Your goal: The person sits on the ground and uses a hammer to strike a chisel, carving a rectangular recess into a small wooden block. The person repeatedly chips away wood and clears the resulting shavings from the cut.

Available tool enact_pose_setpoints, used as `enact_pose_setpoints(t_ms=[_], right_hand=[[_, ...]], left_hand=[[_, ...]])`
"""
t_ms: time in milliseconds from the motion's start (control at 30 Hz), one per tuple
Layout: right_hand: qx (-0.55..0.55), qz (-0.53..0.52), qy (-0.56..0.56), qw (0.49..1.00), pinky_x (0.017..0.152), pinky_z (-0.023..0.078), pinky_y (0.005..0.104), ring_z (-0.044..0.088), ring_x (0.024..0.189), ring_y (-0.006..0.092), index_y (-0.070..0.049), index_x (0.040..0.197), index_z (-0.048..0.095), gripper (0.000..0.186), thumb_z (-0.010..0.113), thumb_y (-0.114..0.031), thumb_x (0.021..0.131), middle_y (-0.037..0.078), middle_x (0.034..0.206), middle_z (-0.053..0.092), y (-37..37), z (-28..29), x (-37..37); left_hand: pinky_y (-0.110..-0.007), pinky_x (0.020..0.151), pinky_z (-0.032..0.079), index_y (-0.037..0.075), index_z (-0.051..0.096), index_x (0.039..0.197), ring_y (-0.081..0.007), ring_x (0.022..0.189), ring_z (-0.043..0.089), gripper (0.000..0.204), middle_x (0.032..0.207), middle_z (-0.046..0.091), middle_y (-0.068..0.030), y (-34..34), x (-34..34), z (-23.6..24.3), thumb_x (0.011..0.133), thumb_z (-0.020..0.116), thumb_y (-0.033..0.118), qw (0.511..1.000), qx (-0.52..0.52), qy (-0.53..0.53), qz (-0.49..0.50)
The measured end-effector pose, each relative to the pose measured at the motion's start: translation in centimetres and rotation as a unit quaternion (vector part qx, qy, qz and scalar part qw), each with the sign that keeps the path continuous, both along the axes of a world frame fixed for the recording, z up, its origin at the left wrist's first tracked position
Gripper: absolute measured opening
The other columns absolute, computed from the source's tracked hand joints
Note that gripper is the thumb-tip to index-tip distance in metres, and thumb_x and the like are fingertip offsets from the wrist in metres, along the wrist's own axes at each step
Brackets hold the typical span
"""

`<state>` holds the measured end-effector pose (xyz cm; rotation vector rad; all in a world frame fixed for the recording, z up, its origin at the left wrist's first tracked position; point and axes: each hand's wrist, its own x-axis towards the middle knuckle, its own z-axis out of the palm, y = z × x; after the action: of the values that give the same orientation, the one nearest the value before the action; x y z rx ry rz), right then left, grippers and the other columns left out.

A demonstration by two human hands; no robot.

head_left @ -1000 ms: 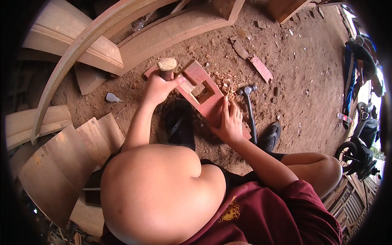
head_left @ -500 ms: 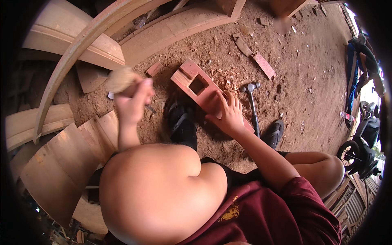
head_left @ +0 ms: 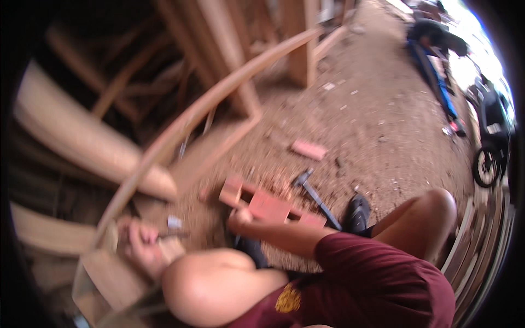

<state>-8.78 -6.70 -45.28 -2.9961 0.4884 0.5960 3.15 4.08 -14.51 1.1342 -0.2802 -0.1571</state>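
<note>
My left hand point(head_left: 143, 247), blurred by motion, is closed at the left beside my bent knee. A thin dark shaft sticks out of it to the right, and a pale wooden part shows on its other side; it looks like a chisel point(head_left: 172, 236). My right hand point(head_left: 239, 220) is closed on the near edge of a reddish wooden block point(head_left: 270, 206), close to its left end. The block lies on the dirt, tilted, with square holes cut into it. Just beyond its right end lies a hammer point(head_left: 317, 198) with a dark handle.
A curved wooden strip point(head_left: 219, 95) arches across the left, among large wooden frame parts point(head_left: 98, 142). A pinkish offcut point(head_left: 309, 149) and wood shavings lie on the dirt floor. At the far right are a motorcycle point(head_left: 489, 131) and another person point(head_left: 435, 44).
The view has swung. My left hand has moved lower left, away from the block. My right hand has gone from lying flat on the block to gripping its near edge, and the block has tipped.
</note>
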Motion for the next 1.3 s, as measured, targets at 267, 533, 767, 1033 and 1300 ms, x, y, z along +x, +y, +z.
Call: enact_pose_setpoints(t_ms=[267,533,767,1033,1300], right_hand=[[0.228,0.206,-0.163,0.937,0.07,0.056,0.0461,0.07,0.086,0.0307,-0.009,0.093,0.069,0.018,0.056,-0.019,0.085,0.012,0.088,0.071,-5.4,8.9,0.6],[0.154,0.191,-0.263,0.933,0.072,0.054,0.0465,0.068,0.083,0.0346,-0.008,0.1,0.064,0.019,0.053,-0.018,0.088,0.015,0.091,0.069,-19.1,31.6,-3.5],[0.166,0.005,-0.452,0.877,0.074,0.053,0.042,0.067,0.085,0.0328,-0.006,0.091,0.066,0.018,0.051,-0.016,0.09,0.019,0.088,0.068,-29.8,39.1,-14.5],[0.385,0.032,-0.473,0.792,0.06,0.052,0.0353,0.067,0.067,0.0195,-0.001,0.101,0.066,0.021,0.051,-0.005,0.087,0.01,0.073,0.065,-26.1,42.6,-19.3],[0.486,-0.033,-0.415,0.769,0.049,0.052,0.032,0.065,0.056,0.0181,0.002,0.106,0.061,0.021,0.047,-0.003,0.091,0.011,0.072,0.063,-23.6,43.5,-19.5]], left_hand=[[-0.02,0.045,0.037,0.006,0.048,0.1,-0.0071,0.05,0.042,0.01,0.066,0.048,-0.002,3.0,-3.2,14.1,0.098,0.053,0.014,0.942,0.172,-0.287,-0.032],[-0.02,0.041,0.038,0.002,0.049,0.093,-0.0097,0.047,0.047,0.016,0.079,0.056,-0.0097,-2.1,-11.0,25.9,0.098,0.053,0.016,0.898,0.153,-0.392,-0.128],[-0.023,0.04,0.039,0.009,0.051,0.09,-0.0105,0.043,0.043,0.012,0.064,0.046,-0.0027,-10.9,-15.6,24.9,0.096,0.059,0.017,0.922,0.085,-0.24,-0.291],[-0.024,0.045,0.043,0.003,0.059,0.097,-0.0103,0.048,0.051,0.014,0.073,0.06,-0.0052,-18.7,-17.1,14.2,0.093,0.065,0.015,0.921,0.217,-0.154,-0.285],[-0.024,0.045,0.043,0.0,0.062,0.102,-0.01,0.051,0.055,0.017,0.083,0.066,-0.0065,-21.6,-17.9,14.0,0.089,0.068,0.011,0.902,0.231,-0.218,-0.294]])
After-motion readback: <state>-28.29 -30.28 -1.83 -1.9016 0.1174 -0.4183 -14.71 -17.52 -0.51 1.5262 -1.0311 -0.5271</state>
